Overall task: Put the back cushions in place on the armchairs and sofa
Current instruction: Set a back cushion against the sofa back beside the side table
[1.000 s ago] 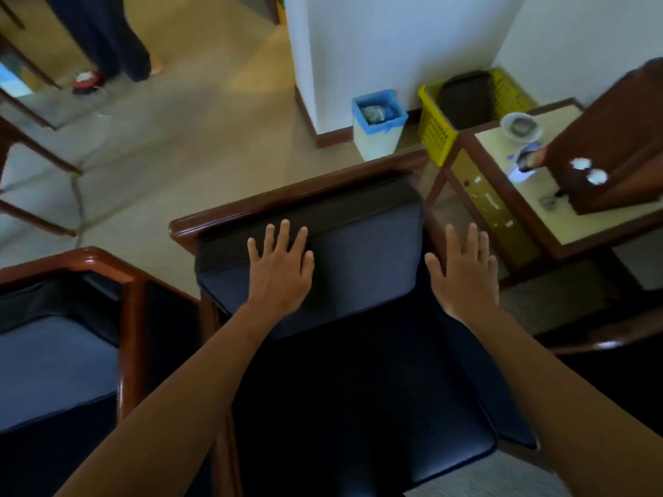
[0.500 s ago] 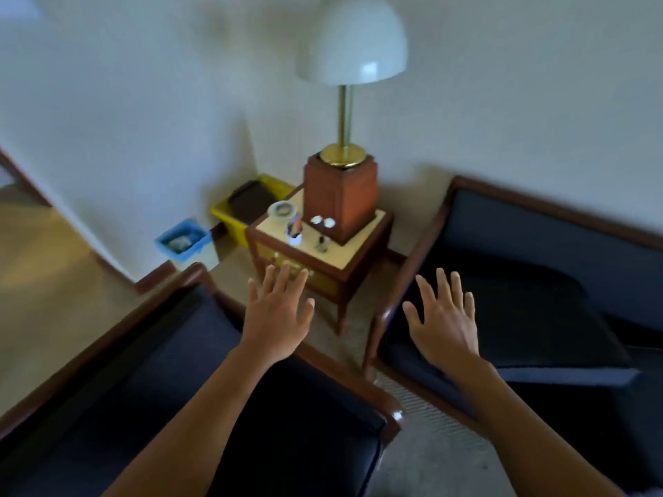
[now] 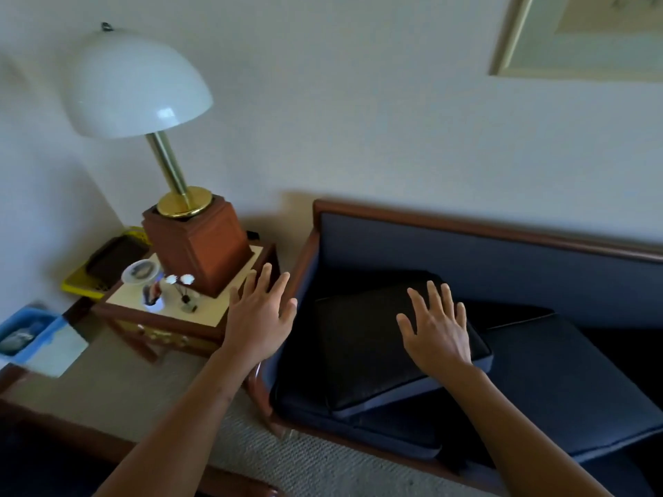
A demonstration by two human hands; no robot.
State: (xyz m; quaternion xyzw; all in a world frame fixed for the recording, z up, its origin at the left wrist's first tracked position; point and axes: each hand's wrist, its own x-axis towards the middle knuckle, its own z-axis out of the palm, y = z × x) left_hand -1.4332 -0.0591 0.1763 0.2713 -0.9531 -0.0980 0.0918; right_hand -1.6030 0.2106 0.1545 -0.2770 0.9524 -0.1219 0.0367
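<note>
Running along the wall, the sofa (image 3: 502,252) carries a dark back cushion (image 3: 358,356) lying flat and skewed on the left end of its seat. A second cushion (image 3: 559,374) lies flat just beside it on the right. Left of the sofa, a white-domed lamp (image 3: 136,84) stands on a small wooden surface (image 3: 219,313). The right hand (image 3: 437,335) hovers over the back cushion, fingers spread and straight; whether it touches I cannot tell. The left hand (image 3: 258,317), equally spread and holding nothing, is above the sofa's left arm. A blue bin (image 3: 53,338) sits on the floor at far left.
</note>
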